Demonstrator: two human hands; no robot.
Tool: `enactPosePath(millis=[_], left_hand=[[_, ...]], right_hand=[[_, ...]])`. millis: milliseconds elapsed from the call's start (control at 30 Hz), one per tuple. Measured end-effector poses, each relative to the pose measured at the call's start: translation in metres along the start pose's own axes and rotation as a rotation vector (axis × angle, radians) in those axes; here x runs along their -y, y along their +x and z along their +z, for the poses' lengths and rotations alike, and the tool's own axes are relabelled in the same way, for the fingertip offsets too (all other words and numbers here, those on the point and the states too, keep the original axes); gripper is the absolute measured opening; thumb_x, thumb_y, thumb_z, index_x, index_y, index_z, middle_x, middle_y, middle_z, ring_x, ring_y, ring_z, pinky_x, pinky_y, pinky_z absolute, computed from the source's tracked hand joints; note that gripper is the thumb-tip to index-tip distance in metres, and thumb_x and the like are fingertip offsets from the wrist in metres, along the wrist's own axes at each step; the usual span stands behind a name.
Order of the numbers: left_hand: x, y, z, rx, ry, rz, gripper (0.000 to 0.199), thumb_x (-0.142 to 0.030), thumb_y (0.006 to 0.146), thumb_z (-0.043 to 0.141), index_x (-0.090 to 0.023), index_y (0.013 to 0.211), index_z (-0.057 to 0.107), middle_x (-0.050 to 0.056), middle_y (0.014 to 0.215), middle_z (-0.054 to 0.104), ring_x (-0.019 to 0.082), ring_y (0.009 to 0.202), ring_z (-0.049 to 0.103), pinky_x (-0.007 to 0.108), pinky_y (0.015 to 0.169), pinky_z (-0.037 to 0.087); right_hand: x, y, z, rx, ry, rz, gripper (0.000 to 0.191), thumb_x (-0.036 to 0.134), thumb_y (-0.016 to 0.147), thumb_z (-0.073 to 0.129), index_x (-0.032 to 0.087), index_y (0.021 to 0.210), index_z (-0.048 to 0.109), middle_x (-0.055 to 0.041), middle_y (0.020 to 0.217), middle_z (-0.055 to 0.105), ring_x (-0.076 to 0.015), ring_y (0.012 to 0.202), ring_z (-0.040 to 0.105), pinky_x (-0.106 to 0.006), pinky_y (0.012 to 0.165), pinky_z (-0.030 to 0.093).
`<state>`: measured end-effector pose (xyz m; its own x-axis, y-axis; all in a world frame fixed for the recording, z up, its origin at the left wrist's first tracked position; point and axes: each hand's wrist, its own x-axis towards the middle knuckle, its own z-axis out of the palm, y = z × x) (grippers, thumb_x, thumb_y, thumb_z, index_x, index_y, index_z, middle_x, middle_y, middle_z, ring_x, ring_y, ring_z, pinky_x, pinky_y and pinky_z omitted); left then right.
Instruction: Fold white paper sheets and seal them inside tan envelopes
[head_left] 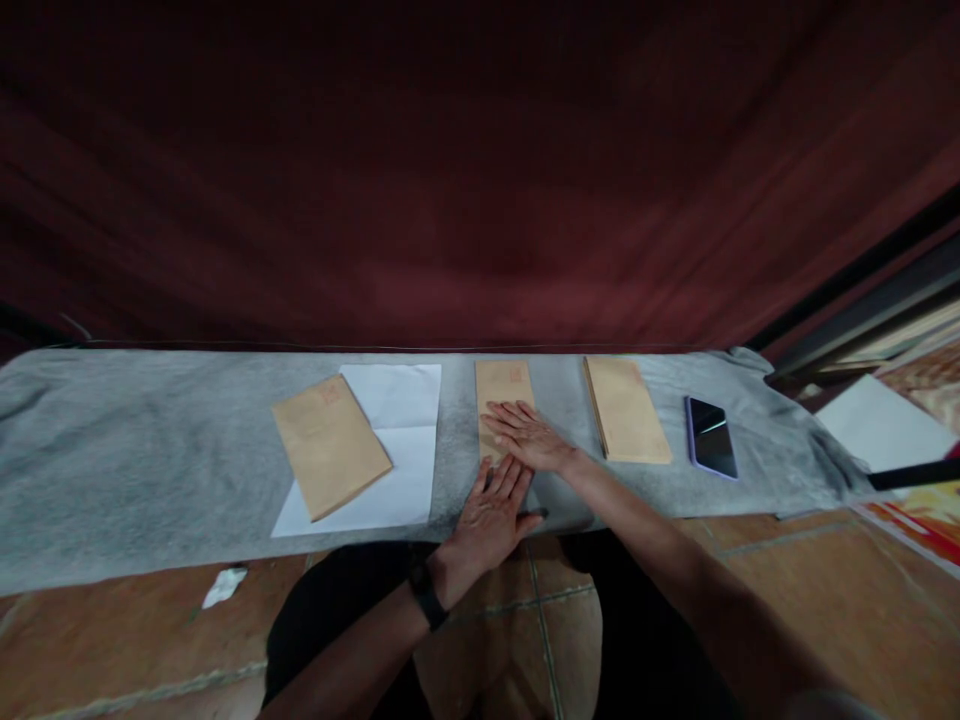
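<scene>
A single brown envelope (501,380) lies upright on the grey cloth in front of me, a small red print at its top right. My right hand (525,436) rests flat across its middle, fingers stretched to the left. Just below, my left hand (491,515) presses on the envelope's lower end, its fingers spread and their tips close to my right hand. Neither hand grasps anything. To the left, another brown envelope or small stack (331,448) lies tilted on a creased white sheet (412,470). A stack of brown envelopes (628,412) sits to the right.
A phone (711,437) lies on the grey cloth (187,450) at the right. Behind rises a dark red curtain (450,200). A white scrap (223,587) is on the tiled floor, and a white panel (885,422) stands at the far right beside dark bars.
</scene>
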<state>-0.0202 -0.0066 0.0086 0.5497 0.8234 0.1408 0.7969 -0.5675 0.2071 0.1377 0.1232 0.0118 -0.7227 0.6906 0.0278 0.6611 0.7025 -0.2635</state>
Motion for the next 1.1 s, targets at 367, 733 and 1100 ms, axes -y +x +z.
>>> enactPosePath(millis=[367,733,1100], left_hand=[[0.005,0.002,-0.006,0.06,-0.063,-0.004,0.068,-0.06,0.101,0.033,-0.018,0.155,0.036,0.012,0.163,0.035,0.024,0.153,0.027,0.051,0.125,0.017],[0.035,0.005,-0.015,0.128,-0.177,0.071,0.057,-0.037,0.101,0.048,-0.02,0.154,0.038,0.01,0.159,0.042,0.02,0.148,0.037,0.042,0.123,0.031],[0.04,0.011,-0.015,-0.137,-0.243,-0.101,0.031,-0.014,0.097,0.049,-0.016,0.122,0.067,0.011,0.131,0.068,0.021,0.124,0.062,0.04,0.107,0.051]], right_hand=[[-0.011,0.051,0.007,-0.081,-0.035,0.127,0.056,0.046,0.108,0.02,0.025,0.157,0.034,-0.0025,0.164,0.03,-0.0221,0.153,0.025,-0.05,0.128,0.011],[-0.004,-0.036,0.003,-0.032,0.136,0.064,0.049,0.042,0.11,0.023,0.03,0.156,0.036,0.0009,0.163,0.034,-0.0149,0.151,0.029,-0.042,0.126,0.024],[0.003,-0.086,0.009,-0.248,0.206,0.041,0.048,0.032,0.097,0.063,0.028,0.143,0.055,-0.0066,0.149,0.055,-0.0209,0.139,0.051,-0.049,0.119,0.038]])
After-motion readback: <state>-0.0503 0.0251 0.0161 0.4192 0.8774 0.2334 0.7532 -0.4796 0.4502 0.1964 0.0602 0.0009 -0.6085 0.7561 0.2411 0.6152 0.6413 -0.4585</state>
